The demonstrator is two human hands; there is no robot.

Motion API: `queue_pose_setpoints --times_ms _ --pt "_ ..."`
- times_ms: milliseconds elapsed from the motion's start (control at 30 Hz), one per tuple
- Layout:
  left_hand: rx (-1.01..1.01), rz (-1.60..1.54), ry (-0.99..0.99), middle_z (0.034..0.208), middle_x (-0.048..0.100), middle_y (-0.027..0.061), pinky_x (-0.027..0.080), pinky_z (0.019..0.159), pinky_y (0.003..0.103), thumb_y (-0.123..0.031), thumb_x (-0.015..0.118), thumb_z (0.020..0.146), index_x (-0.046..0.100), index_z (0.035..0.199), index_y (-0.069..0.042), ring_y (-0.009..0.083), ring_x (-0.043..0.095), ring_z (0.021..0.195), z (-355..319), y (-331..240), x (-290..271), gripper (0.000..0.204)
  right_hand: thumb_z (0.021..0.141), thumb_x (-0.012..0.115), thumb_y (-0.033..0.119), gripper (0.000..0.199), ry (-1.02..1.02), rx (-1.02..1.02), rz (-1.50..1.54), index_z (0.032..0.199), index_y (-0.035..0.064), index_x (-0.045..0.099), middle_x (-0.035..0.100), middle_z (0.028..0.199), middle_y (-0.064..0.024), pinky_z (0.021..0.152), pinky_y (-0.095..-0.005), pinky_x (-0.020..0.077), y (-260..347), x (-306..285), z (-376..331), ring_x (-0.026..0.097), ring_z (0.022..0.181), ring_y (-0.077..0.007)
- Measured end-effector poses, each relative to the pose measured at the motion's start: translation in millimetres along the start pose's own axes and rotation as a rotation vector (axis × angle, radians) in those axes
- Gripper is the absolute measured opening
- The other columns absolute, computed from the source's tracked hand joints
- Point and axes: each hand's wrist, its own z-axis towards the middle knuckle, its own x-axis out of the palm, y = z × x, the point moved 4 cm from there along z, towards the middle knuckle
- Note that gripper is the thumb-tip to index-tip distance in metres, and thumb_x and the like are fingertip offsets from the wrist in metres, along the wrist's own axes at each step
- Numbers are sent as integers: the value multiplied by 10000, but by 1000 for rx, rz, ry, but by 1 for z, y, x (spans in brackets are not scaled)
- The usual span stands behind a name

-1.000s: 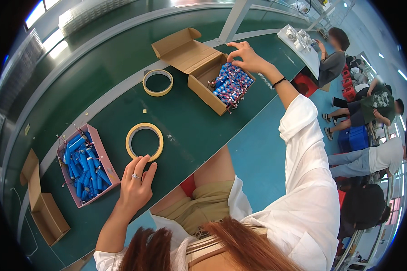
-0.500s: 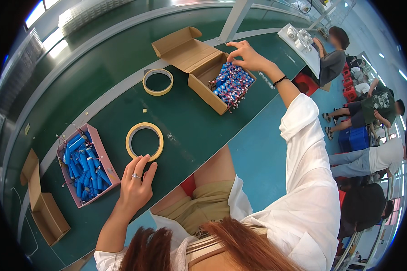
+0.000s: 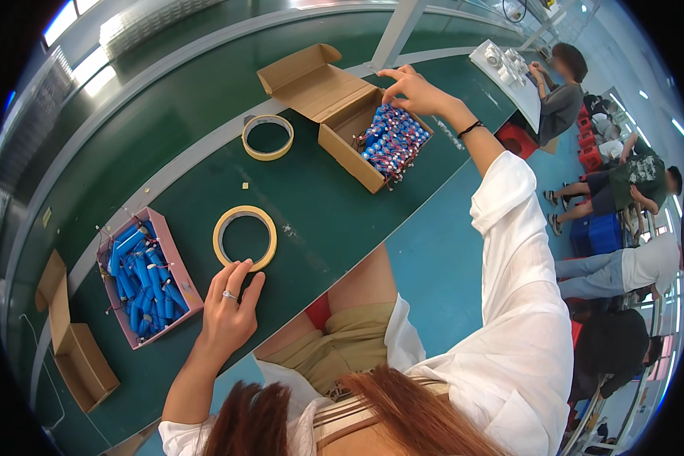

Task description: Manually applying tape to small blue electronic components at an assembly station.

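Note:
My left hand [image 3: 232, 304] is open, palm down on the green bench, its fingertips at the near edge of a yellow tape roll [image 3: 219, 234] lying flat. My right hand [image 3: 419, 93] reaches over an open cardboard box [image 3: 345, 159]. One finger stretches out to the left, while another bends down to the far edge of the blue battery packs [image 3: 394, 138]. The packs stand in tight rows, with thin wires and small white connectors on top. The bent fingertip seems to touch them; its contact is partly hidden.
A pink box [image 3: 176, 266] of loose blue battery packs stands at left, beside an open cardboard box [image 3: 86, 365]. Another tape roll [image 3: 287, 137] lies farther back, with a small yellowish piece [image 3: 245, 185] nearby. A co-worker [image 3: 561, 102] sits by a white tray [image 3: 526, 99] at far right.
My hands hold almost the same pose and place. The view has shifted very slightly. At far right, the co-worker's hands have moved up a little.

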Motion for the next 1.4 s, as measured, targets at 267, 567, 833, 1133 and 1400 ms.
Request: queue_pose_setpoints --times_ms 267,567,833,1133,1400 --pt "4 -1 -4 1078 522 162 464 791 407 142 535 575 613 918 16 336 511 980 1 0 0 373 721 619 50 158 -28 -70 -19 846 137 660 401 1305 -52 996 -391 301 6 1 -1 344 1160 -306" --pt "5 2 -5 1078 524 162 464 792 406 140 536 581 615 914 19 337 514 980 0 0 0 363 710 596 47 107 -135 -188 -198 796 102 630 421 1274 -26 936 -362 374 16 -1 -4 399 1122 -264" --pt "3 8 6 1074 526 163 467 787 409 140 538 585 617 909 17 337 515 979 0 0 0 355 683 621 41 119 -146 -266 -266 744 128 674 514 1184 16 919 -318 393 22 -14 -8 427 1102 -217" --pt "35 -1 -12 1055 533 158 470 774 398 129 539 578 620 906 8 330 528 954 2 -2 -3 358 626 603 -12 194 -388 -291 -479 773 114 619 485 1229 37 881 -326 405 38 -71 -41 440 1071 -224" --pt "-100 -551 -73 955 589 155 473 720 328 115 531 684 621 914 -8 299 587 835 7 1 -10 276 596 637 21 325 -597 -478 -207 893 151 662 538 1181 -40 837 -310 419 150 -74 -81 454 1026 -243"
